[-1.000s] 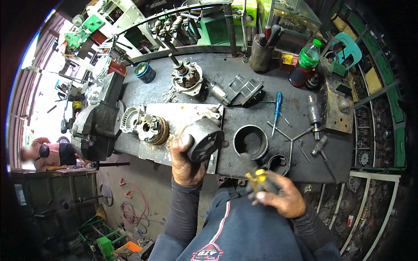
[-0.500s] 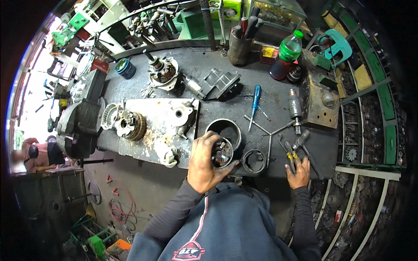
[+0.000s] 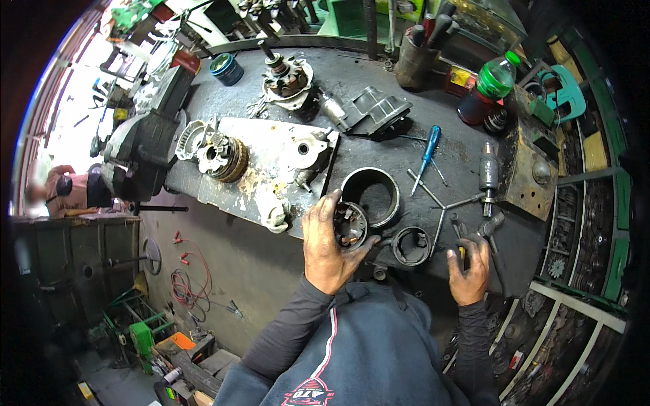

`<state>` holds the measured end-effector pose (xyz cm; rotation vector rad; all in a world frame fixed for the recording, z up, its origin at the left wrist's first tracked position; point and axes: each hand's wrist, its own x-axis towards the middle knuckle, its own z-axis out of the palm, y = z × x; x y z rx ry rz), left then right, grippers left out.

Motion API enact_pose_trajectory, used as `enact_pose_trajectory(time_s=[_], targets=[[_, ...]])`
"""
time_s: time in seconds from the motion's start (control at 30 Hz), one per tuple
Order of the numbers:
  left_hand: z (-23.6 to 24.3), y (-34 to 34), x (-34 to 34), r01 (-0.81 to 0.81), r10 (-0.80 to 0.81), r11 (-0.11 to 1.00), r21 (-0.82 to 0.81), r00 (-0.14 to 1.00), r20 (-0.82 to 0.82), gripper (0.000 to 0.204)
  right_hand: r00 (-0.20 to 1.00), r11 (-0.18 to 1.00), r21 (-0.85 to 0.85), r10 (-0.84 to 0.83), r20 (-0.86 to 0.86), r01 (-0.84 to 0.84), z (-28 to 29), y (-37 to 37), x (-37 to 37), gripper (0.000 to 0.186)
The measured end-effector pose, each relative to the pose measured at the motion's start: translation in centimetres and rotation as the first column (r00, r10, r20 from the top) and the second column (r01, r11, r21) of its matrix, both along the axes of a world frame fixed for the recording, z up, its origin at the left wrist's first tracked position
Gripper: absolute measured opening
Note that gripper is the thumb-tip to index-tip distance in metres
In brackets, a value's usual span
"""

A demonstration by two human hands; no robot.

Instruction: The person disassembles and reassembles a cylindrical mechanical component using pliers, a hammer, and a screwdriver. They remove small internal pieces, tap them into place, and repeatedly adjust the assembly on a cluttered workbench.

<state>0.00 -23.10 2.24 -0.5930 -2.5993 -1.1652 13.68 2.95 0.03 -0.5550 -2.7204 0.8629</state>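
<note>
My left hand (image 3: 326, 237) grips a small round metal housing (image 3: 350, 227) with copper-coloured parts inside, tilted so its open end shows. Touching or close beside it stands a larger open metal cylinder (image 3: 395, 203) at the bench's near edge. A dark ring-shaped part (image 3: 424, 252) lies to the right, between my hands. My right hand (image 3: 470, 274) is curled round pliers with yellow handles (image 3: 462, 252); the fingers hide most of them. Beyond it, a hammer (image 3: 492, 223) and a three-armed wrench (image 3: 444, 205) lie on the bench.
A blue screwdriver (image 3: 428, 155), a cylindrical motor part (image 3: 488, 172) and a black cast housing (image 3: 376, 111) lie farther back. On the left, a pale board (image 3: 261, 145) carries a wound copper stator (image 3: 232, 162). A bottle (image 3: 497, 78) stands back right; a bench vise (image 3: 139, 159) is left.
The view has shifted, so the bench sits farther right and higher. My right fingers have curled from lying over the pliers to closing round them. My left hand keeps its grip.
</note>
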Motion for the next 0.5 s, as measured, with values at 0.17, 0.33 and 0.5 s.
enact_pose_trajectory(time_s=[0.17, 0.33, 0.5], targets=[[-0.3, -0.4, -0.1, 0.011, -0.009, 0.999, 0.032, 0.999, -0.046, 0.096, 0.984, 0.956, -0.236, 0.161, -0.081, -0.176, 4.1, -5.5, -4.7, 0.024], [1.1, -5.0, 0.3, 0.267, -0.264, 0.961, 0.065, 0.963, -0.056, 0.097, 0.972, 0.898, -0.371, 0.21, -0.109, -0.236, 6.9, -13.5, -7.9, 0.038], [0.8, -14.4, -0.3, 0.31, -0.31, 0.95, 0.031, 0.951, 0.009, 0.088, 0.978, 0.866, -0.466, 0.21, 0.01, -0.181, 5.4, -23.0, -9.6, 0.032]])
